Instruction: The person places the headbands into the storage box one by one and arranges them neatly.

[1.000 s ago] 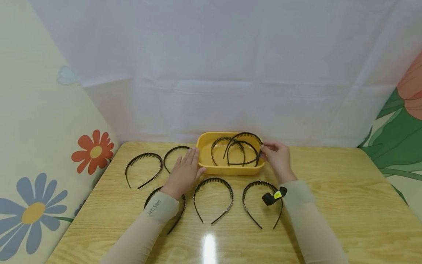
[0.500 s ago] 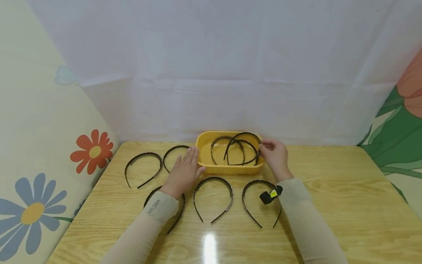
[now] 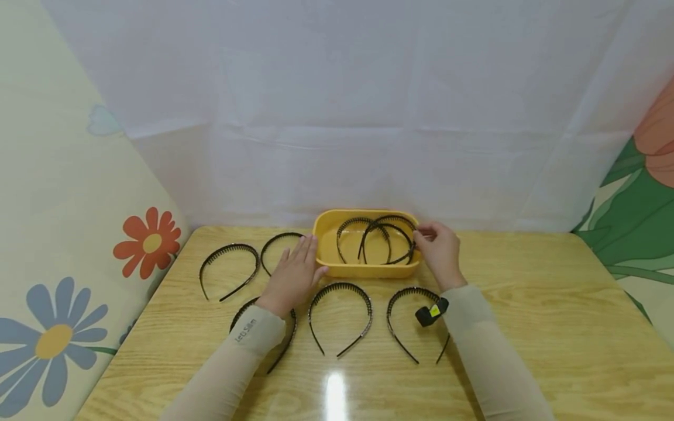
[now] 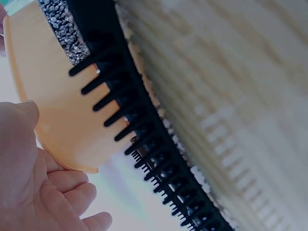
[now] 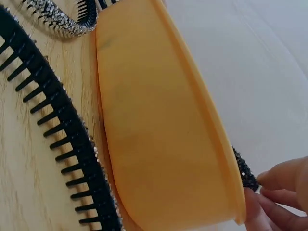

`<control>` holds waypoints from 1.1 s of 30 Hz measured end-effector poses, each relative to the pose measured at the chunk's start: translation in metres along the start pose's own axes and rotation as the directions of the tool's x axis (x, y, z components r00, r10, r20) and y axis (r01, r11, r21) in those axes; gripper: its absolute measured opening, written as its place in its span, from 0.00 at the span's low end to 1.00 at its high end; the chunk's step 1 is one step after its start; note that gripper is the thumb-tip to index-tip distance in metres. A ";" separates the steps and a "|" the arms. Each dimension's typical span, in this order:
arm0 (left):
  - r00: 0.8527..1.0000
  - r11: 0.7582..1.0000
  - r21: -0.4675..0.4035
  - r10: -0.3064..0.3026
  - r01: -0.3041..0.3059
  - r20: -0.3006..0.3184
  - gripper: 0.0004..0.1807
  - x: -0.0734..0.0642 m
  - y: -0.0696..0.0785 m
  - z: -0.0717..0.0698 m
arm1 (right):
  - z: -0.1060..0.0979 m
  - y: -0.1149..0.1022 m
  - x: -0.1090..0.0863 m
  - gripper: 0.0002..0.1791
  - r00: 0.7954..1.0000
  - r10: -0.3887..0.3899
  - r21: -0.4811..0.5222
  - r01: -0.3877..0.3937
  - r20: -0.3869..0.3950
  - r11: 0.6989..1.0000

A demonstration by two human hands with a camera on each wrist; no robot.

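Observation:
At the back of the table, a yellow plastic box (image 3: pixel 368 271) holds black toothed headbands that overlap each other. My right hand (image 3: pixel 439 248) is at the box's right end, pinching the edge of a headband (image 3: pixel 397 217) between thumb and fingers. In the right wrist view, a dark glittery bit of this headband (image 5: pixel 246 169) pokes past the rim beside my fingertips. My left hand (image 3: pixel 295 275) lies with fingers extended against the box's left end. Under my left wrist is another headband (image 3: pixel 288 345), partly hidden by the sleeve.
More headbands lie on the wooden table (image 3: pixel 526 304): one at the far left (image 3: pixel 230 247), one partly behind my left hand (image 3: pixel 281 235), one in front of the box (image 3: pixel 341 286), and one near my right sleeve (image 3: pixel 392 310). A white cloth (image 3: pixel 337 117) hangs behind.
The headband in my right hand has sunk slightly lower into the box. My right hand has shifted a little to the left. My left hand stays in place.

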State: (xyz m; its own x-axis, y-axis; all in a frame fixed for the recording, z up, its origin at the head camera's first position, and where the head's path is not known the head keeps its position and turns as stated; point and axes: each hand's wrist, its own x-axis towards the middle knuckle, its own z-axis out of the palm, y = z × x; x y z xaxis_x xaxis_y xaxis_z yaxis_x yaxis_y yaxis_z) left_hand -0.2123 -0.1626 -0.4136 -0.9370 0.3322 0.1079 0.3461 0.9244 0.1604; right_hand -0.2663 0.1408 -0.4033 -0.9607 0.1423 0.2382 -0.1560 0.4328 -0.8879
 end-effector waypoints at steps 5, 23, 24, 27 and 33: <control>1.000 1.000 -0.012 -0.001 0.001 0.000 0.41 -0.001 0.000 0.000 | -0.002 0.003 0.001 0.12 1.000 -0.028 -0.025 0.027 -0.012 0.999; 1.000 1.000 -0.012 0.009 -0.010 -0.020 0.40 -0.001 0.000 0.000 | -0.028 0.008 -0.014 0.13 0.986 0.015 0.140 -0.038 0.165 0.989; 1.000 1.000 -0.011 0.009 -0.009 -0.019 0.40 0.000 0.000 0.000 | -0.030 0.009 -0.015 0.14 0.984 0.016 0.148 -0.043 0.179 0.988; 1.000 1.000 -0.013 0.006 -0.007 -0.018 0.40 0.000 0.000 0.000 | -0.036 0.009 -0.019 0.14 0.973 0.006 0.116 -0.033 0.229 0.993; 1.000 1.000 -0.007 0.003 -0.003 -0.007 0.41 -0.001 -0.001 0.000 | -0.050 0.009 -0.020 0.13 0.942 -0.030 -0.013 0.036 0.335 0.999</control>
State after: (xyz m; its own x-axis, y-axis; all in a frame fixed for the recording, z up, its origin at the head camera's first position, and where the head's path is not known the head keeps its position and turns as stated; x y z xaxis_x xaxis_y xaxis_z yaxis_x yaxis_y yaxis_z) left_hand -0.2121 -0.1633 -0.4138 -0.9358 0.3333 0.1152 0.3490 0.9222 0.1669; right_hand -0.2373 0.1868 -0.3963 -0.9770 -0.1773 0.1188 -0.1878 0.4490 -0.8736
